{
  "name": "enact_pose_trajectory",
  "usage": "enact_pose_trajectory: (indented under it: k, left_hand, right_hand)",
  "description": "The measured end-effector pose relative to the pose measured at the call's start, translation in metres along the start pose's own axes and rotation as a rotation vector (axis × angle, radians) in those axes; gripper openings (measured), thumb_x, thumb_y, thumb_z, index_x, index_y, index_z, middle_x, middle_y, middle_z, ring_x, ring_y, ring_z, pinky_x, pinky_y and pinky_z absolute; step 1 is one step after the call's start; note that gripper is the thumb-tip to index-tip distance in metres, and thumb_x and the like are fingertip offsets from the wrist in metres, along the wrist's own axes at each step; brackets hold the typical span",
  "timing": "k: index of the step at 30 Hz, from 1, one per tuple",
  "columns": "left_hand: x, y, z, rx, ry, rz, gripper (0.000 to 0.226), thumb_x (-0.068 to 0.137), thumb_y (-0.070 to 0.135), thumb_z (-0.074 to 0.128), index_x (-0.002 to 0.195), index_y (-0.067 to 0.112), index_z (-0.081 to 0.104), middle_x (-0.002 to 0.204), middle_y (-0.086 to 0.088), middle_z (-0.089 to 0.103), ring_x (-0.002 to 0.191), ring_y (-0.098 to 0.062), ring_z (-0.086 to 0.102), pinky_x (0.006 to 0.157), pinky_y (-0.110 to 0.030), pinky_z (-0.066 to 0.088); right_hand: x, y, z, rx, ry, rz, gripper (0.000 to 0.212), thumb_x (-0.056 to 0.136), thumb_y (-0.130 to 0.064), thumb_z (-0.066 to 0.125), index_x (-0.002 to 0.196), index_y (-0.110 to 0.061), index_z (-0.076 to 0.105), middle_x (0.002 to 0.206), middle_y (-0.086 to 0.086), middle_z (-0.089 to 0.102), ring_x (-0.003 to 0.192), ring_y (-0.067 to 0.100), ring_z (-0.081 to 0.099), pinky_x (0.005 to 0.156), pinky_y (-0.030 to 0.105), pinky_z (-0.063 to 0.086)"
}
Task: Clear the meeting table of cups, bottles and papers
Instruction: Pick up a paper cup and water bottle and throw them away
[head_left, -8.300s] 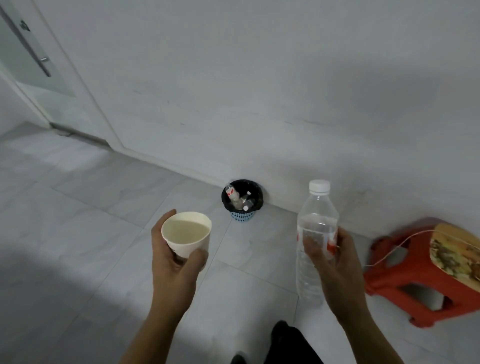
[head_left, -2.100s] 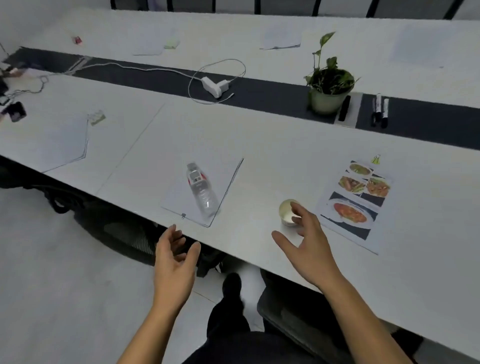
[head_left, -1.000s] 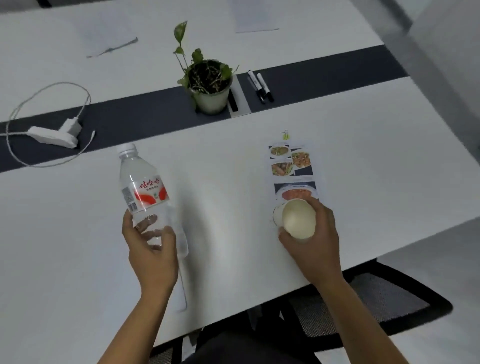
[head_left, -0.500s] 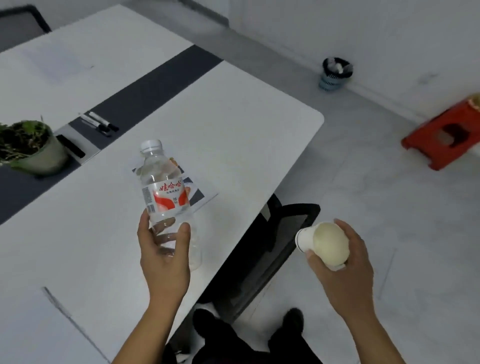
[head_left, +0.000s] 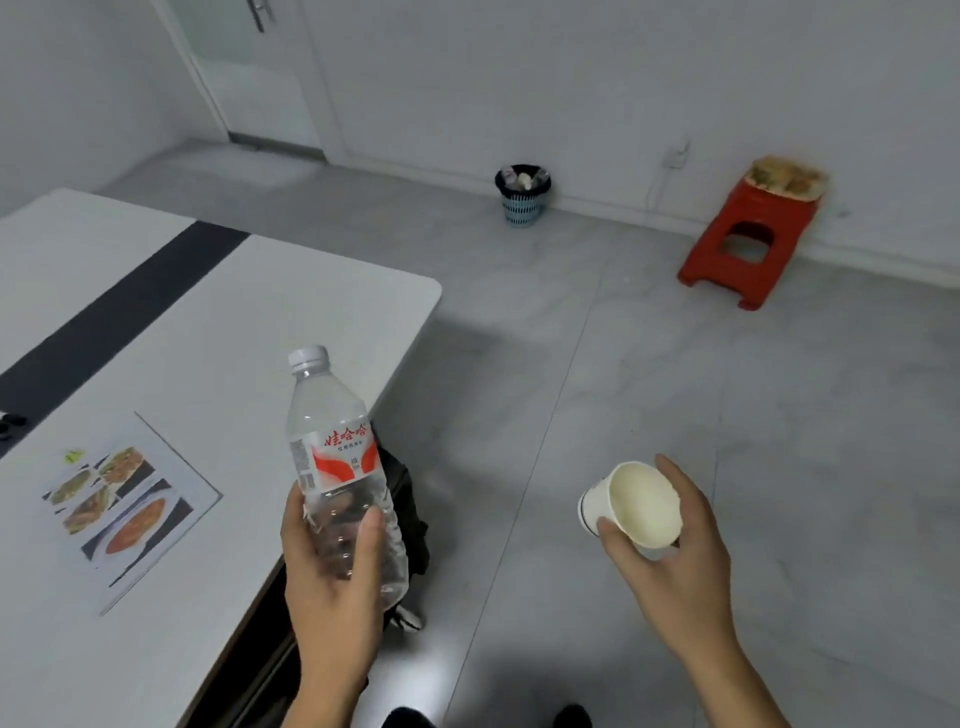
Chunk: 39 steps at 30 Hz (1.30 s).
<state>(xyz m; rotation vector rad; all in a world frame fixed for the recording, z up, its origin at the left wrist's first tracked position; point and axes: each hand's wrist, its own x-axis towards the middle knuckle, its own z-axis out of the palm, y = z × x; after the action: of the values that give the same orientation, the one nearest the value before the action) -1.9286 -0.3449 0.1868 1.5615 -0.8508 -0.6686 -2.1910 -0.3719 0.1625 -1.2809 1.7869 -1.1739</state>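
Observation:
My left hand (head_left: 332, 587) grips the lower half of a clear plastic water bottle (head_left: 332, 441) with a white cap and a red-and-white label, held upright just off the table's corner. My right hand (head_left: 670, 566) holds a white paper cup (head_left: 641, 501) tilted on its side, its empty mouth facing me, over the floor. A printed sheet with food pictures (head_left: 130, 504) lies on the white meeting table (head_left: 291, 312) at the left. A small blue waste bin with a black liner (head_left: 522, 200) stands by the far wall with rubbish in it.
A red plastic stool (head_left: 748, 244) with something on top stands by the wall at the right. A dark office chair (head_left: 405, 519) is tucked under the table's edge beside my left hand. Grey tiled floor stretches between me and the bin. A door (head_left: 260, 78) is at the far left.
The view has swung right, away from the table and toward the bin and stool. Both hands have kept hold of the bottle and the cup; the cup's mouth has turned toward me.

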Motion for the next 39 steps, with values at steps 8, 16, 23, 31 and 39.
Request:
enact_pose_trajectory:
  k: [8, 16, 23, 31, 39]
  left_hand:
    - [0.038, 0.026, 0.102, 0.003, 0.011, 0.038, 0.068, 0.074, 0.056, 0.064, 0.138, 0.049, 0.041, 0.125, 0.009, 0.063, 0.111, -0.011, 0.065, 0.09, -0.041, 0.051]
    - [0.17, 0.011, 0.225, -0.064, 0.045, 0.012, 0.063, 0.086, 0.034, 0.072, 0.141, 0.037, 0.042, 0.122, 0.019, 0.063, 0.109, -0.001, 0.063, 0.084, -0.017, 0.054]
    - [0.337, 0.062, 0.34, -0.053, -0.022, 0.083, 0.062, 0.082, 0.036, 0.064, 0.139, 0.038, 0.04, 0.11, 0.033, 0.064, 0.097, 0.009, 0.064, 0.075, -0.005, 0.048]
    - [0.502, 0.069, 0.503, -0.022, -0.092, 0.083, 0.073, 0.08, 0.045, 0.068, 0.146, 0.027, 0.041, 0.133, 0.006, 0.059, 0.116, -0.009, 0.062, 0.097, -0.041, 0.051]
    - [0.678, 0.088, 0.674, 0.016, -0.093, 0.061, 0.061, 0.088, 0.031, 0.071, 0.143, 0.029, 0.044, 0.122, -0.002, 0.065, 0.102, -0.008, 0.067, 0.079, -0.036, 0.058]
  right_hand:
    - [0.118, 0.01, -0.027, 0.103, -0.013, -0.001, 0.082, 0.069, -0.033, 0.089, 0.136, -0.044, 0.045, 0.113, -0.047, 0.052, 0.107, -0.012, 0.055, 0.087, 0.019, 0.043]
    - [0.298, -0.004, 0.023, 0.084, -0.055, -0.071, 0.08, 0.06, -0.047, 0.081, 0.13, -0.052, 0.043, 0.118, -0.04, 0.055, 0.105, -0.011, 0.055, 0.079, 0.002, 0.042]
    - [0.478, -0.056, 0.048, 0.104, 0.011, -0.102, 0.085, 0.057, -0.055, 0.081, 0.135, -0.044, 0.047, 0.118, -0.037, 0.056, 0.106, -0.01, 0.056, 0.082, 0.012, 0.044]
    - [0.682, -0.035, 0.099, 0.095, 0.053, -0.028, 0.081, 0.07, -0.024, 0.088, 0.138, -0.035, 0.046, 0.111, -0.052, 0.048, 0.105, -0.019, 0.051, 0.087, 0.027, 0.049]
    - [0.941, -0.062, 0.144, 0.075, 0.0, -0.134, 0.082, 0.065, -0.043, 0.083, 0.136, -0.037, 0.042, 0.116, -0.048, 0.047, 0.106, -0.017, 0.051, 0.076, 0.002, 0.044]
